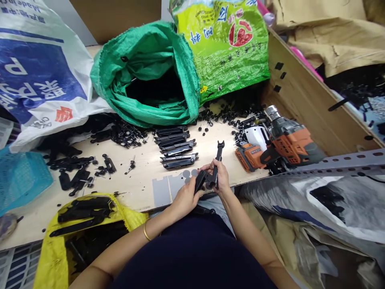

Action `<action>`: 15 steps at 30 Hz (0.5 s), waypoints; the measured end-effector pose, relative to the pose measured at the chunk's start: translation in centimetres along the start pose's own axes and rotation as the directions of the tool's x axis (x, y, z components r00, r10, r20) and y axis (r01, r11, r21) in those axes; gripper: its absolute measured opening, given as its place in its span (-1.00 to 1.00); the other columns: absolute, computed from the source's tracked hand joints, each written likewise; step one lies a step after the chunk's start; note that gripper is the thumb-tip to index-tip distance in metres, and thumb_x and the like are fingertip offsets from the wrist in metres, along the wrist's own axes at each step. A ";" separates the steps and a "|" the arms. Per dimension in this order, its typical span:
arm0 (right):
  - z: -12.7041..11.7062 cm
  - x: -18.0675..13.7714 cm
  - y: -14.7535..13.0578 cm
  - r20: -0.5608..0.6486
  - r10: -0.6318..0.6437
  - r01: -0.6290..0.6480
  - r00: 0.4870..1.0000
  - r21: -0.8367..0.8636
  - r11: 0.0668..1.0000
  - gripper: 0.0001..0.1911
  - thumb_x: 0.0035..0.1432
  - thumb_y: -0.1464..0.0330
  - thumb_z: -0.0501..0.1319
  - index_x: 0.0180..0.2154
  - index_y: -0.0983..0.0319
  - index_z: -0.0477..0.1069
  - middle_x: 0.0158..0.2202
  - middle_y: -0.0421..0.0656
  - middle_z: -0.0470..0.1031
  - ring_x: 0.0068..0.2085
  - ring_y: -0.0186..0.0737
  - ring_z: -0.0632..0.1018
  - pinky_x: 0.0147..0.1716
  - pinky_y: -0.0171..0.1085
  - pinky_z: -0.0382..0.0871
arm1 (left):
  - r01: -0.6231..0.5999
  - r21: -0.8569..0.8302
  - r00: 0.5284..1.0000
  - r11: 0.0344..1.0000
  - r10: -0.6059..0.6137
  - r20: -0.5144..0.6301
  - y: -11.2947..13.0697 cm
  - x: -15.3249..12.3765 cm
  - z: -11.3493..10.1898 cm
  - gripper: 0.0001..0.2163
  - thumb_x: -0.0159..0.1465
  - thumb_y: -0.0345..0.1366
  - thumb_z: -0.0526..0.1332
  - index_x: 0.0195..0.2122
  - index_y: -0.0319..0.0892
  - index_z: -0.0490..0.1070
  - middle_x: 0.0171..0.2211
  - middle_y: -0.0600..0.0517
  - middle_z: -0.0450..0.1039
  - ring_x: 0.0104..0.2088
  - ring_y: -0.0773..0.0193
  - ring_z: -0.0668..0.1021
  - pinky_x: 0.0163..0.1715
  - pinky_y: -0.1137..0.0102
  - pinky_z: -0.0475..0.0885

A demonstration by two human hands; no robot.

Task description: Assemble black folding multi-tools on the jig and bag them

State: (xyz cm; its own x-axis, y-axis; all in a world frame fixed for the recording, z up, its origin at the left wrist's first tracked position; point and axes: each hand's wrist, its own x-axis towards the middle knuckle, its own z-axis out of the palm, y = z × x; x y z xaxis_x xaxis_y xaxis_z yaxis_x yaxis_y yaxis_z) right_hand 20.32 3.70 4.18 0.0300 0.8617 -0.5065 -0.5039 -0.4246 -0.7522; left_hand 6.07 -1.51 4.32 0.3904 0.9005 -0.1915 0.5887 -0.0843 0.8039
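Observation:
My left hand (184, 197) is closed around a black plastic arm piece (199, 181) with a rounded end. My right hand (222, 178) grips a longer black forked arm (220, 153), its forked tip pointing away from me. The two pieces meet between my fingers; whether they are joined I cannot tell. Just beyond my hands lies a row of folded black brackets (179, 161), stacked one behind another. Grey flat pads (161, 192) and small grey discs are on the table edge beside my left hand.
An orange and grey cordless drill (290, 140) lies at right by a wooden board (319, 88). A green sack (105, 76) stands at the back. Loose black knobs and screws (128, 134) are scattered around. A yellow bag (54, 257) of black parts and a blue basket (24, 176) are at left.

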 end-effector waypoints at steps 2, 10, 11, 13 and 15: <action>-0.3 -0.2 0.1 0.005 -0.003 0.003 1.000 0.015 1.000 -0.68 -0.07 0.11 0.17 -0.61 0.16 0.16 -0.60 -0.21 0.49 -0.49 -0.17 0.55 -0.57 -0.29 0.36 | -0.005 0.036 1.000 0.999 0.004 0.012 0.0 -0.2 0.1 -0.67 0.23 -0.33 0.13 0.01 -0.18 0.13 -0.28 -0.09 0.44 -0.31 0.12 0.53 -0.35 0.32 0.40; -0.1 -1.0 1.1 -0.084 -0.101 0.098 0.991 -0.045 0.994 -0.64 -0.06 0.08 0.18 -0.64 0.19 0.22 -0.73 -0.25 0.37 -0.69 -0.32 0.40 -0.71 -0.35 0.24 | 0.005 0.029 0.990 1.000 -0.009 0.138 1.3 -1.1 0.6 -0.75 0.23 -0.30 0.12 -0.10 -0.22 0.12 -0.38 -0.07 0.42 -0.39 0.12 0.52 -0.41 0.32 0.38; 0.1 -1.0 1.2 -0.109 -0.138 0.134 0.984 -0.041 0.990 -0.62 -0.06 0.07 0.17 -0.65 0.20 0.22 -0.73 -0.24 0.37 -0.70 -0.34 0.39 -0.71 -0.36 0.24 | 0.024 0.052 0.991 0.998 -0.031 0.133 1.6 -1.1 0.6 -0.75 0.24 -0.31 0.11 -0.09 -0.23 0.12 -0.37 -0.08 0.42 -0.38 0.11 0.52 -0.40 0.31 0.38; 0.5 -1.0 1.2 -0.174 -0.214 0.214 0.961 -0.018 0.977 -0.60 -0.06 0.04 0.17 -0.66 0.20 0.22 -0.73 -0.25 0.37 -0.71 -0.35 0.39 -0.70 -0.36 0.27 | 0.052 0.100 0.990 0.994 -0.064 0.123 1.9 -0.8 0.4 -0.72 0.24 -0.32 0.10 -0.06 -0.24 0.09 -0.33 -0.11 0.43 -0.35 0.08 0.53 -0.38 0.30 0.39; 0.7 -0.7 1.0 -0.173 -0.216 0.221 0.961 0.012 0.975 -0.61 -0.08 0.05 0.19 -0.65 0.20 0.20 -0.74 -0.27 0.36 -0.70 -0.35 0.40 -0.70 -0.37 0.28 | 0.044 0.137 0.988 0.990 -0.064 0.143 1.9 -0.5 -0.1 -0.69 0.24 -0.34 0.10 -0.02 -0.23 0.06 -0.30 -0.11 0.44 -0.32 0.08 0.54 -0.36 0.29 0.40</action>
State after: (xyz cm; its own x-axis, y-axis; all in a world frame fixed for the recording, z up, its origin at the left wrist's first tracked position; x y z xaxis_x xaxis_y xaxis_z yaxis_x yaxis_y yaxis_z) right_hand 19.22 2.83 4.07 0.2866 0.8717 -0.3974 -0.4951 -0.2203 -0.8404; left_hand 6.96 -2.06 6.02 0.4491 0.8339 -0.3209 0.6969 -0.1022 0.7099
